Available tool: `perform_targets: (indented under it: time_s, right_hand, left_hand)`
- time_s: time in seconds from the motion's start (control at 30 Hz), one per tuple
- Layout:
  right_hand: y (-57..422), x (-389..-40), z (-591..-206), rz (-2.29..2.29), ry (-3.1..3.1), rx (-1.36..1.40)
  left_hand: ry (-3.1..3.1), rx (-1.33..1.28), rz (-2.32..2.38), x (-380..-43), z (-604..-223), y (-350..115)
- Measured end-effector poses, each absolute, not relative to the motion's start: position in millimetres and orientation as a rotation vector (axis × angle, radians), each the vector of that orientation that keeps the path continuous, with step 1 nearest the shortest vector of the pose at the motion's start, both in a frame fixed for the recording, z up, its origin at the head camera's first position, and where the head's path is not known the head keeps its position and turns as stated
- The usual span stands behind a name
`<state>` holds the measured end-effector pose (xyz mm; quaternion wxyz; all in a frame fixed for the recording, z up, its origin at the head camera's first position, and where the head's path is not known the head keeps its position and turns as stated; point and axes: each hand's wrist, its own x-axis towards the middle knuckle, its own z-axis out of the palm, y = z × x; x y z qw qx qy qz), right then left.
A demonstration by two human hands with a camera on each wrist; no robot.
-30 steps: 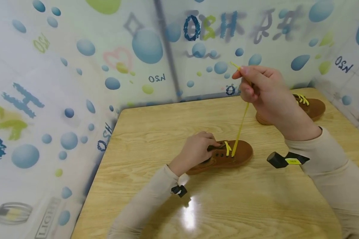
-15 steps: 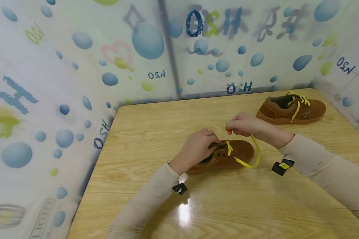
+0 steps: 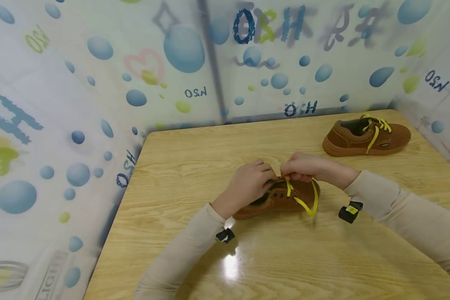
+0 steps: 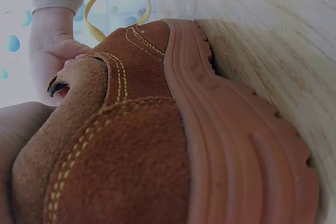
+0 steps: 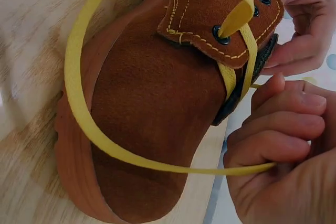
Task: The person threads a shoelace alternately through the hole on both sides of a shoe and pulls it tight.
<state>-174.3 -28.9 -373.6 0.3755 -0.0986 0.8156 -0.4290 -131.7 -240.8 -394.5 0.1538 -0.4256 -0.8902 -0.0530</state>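
Observation:
A brown suede shoe (image 3: pixel 275 204) sits on the table with its toe to the right. My left hand (image 3: pixel 249 183) grips the shoe at its opening; in the right wrist view its fingers (image 5: pixel 299 56) meet the dark-lined tongue (image 5: pixel 266 59). Curled over the front of the opening, my right hand (image 3: pixel 303 166) pinches the yellow shoelace (image 5: pixel 79 87) near its end. From a black-rimmed eyelet (image 5: pixel 221 34) the lace runs in a wide loop over the toe and into the right fist. In the left wrist view, the shoe's heel (image 4: pixel 126 166) fills the foreground.
Another brown shoe (image 3: pixel 367 137), laced in yellow, stands at the back right of the wooden table (image 3: pixel 195 162). Patterned walls (image 3: pixel 240 83) rise behind the table and along its left side. A wrist camera (image 3: pixel 349 212) is strapped to the right sleeve.
My right hand has come down from high above the shoe to its opening, bringing the lace end. The taut lace has slackened into a loop. My left hand stays put.

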Motion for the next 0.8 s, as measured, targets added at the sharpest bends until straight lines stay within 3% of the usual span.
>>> perform_targets:
  time_s: [0.4,0.8]
  right_hand:
    - [-29,-179,-380,-0.938,2.315,-0.397]
    - [-14,-185,-378,-1.064,2.251,-0.593]
  left_hand:
    - [-2.718,-1.117,-0.040,-132,-390,-236]
    - [-2.346,-1.267,-0.061,-139,-397,-237]
